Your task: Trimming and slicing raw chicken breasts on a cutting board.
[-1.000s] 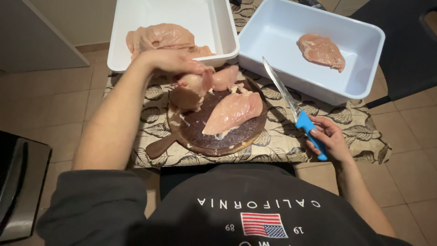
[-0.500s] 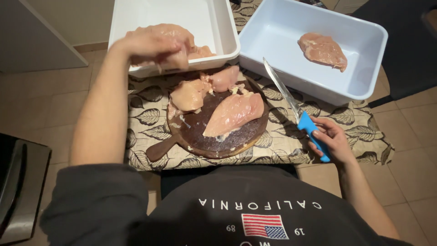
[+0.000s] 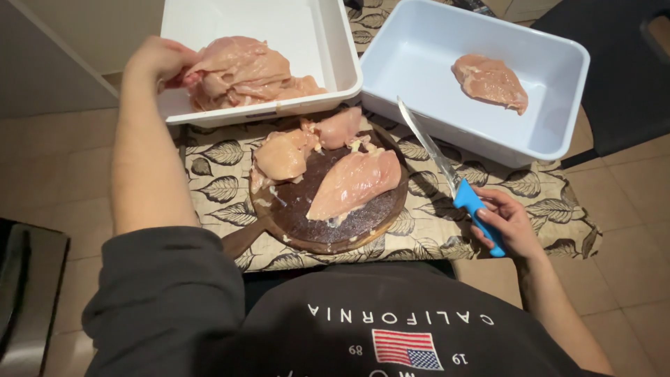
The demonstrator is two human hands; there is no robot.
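A raw chicken piece (image 3: 234, 66) is gripped at its edge by the left hand (image 3: 157, 61), fingers closed on the meat over the left white tray (image 3: 209, 21), where a heap of chicken already lies. Below, on a leaf-patterned cloth (image 3: 433, 223), a round dark wooden cutting board (image 3: 349, 223) carries three more pieces, the largest chicken breast (image 3: 352, 185) lying at an angle across its middle. A blue-handled knife (image 3: 453, 185) is held in the closed right hand (image 3: 506, 223), its blade pointing up toward the pale blue tray (image 3: 551, 132), in which a single fillet (image 3: 490, 80) rests. The step in hand is judged to be the handling of meat at the left tray; a firm grip on the slippery piece would be called for next, with the blade kept well apart.
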